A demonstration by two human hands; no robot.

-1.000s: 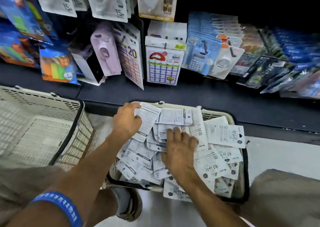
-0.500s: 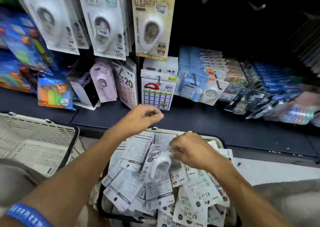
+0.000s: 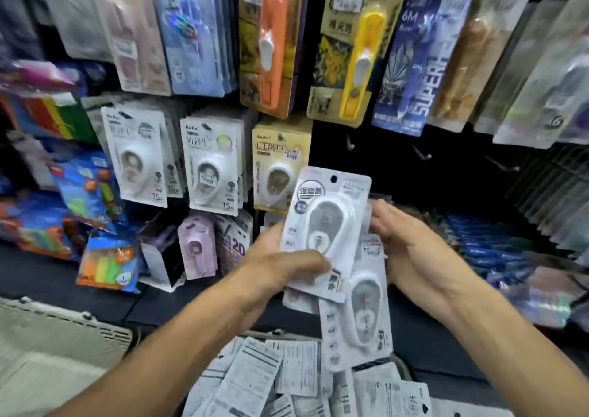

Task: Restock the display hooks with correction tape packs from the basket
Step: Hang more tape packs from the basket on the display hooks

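Much of the scene is smeared by motion blur, and most small print on the hanging cards cannot be read. The basket (image 3: 403, 365) is cut off by the lower edge and largely covered by loose packs (image 3: 255, 375) lying back-side up; only a short stretch of its dark rim is seen. A second, pale basket (image 3: 63, 337) is cropped at lower left.

A white correction tape pack (image 3: 325, 231) is held upright in front of the display, its hang hole at the top. It is pinched by the left hand (image 3: 280, 263), the thumb pressed across its lower front and the fingers hidden behind it. The right hand (image 3: 411, 251) is closed on the right edge of the bundle; its fingertips are concealed behind the cards. A second pack (image 3: 360, 314) hangs lower, partly overlapped by the first, and which hand bears it cannot be told.

Bare hooks (image 3: 350, 145) are seen on the dark panel above the held pack. To their left, similar packs (image 3: 210, 168) marked "BaBo" and "15" hang in rows. A blue card (image 3: 411, 56) overhead reads "6M" and "SUPER".
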